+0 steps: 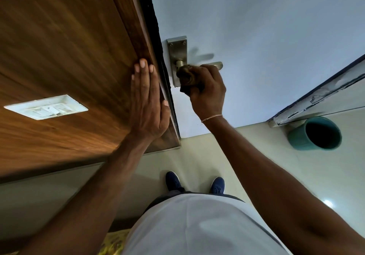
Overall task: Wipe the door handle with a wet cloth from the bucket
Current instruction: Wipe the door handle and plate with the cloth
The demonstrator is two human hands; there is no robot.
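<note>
A metal lever door handle on a steel backplate is fixed to the pale blue door. My right hand is closed around a dark brown cloth and presses it onto the handle near its spindle. Only the lever's tip shows past my fingers. My left hand lies flat, fingers together, against the wooden frame beside the door's edge. A teal bucket stands on the floor at the right, its inside dark.
A white switch plate is set in the wood panel at the left. Cream floor tiles run below the door, where my blue shoes stand. A worn door frame edge runs diagonally above the bucket.
</note>
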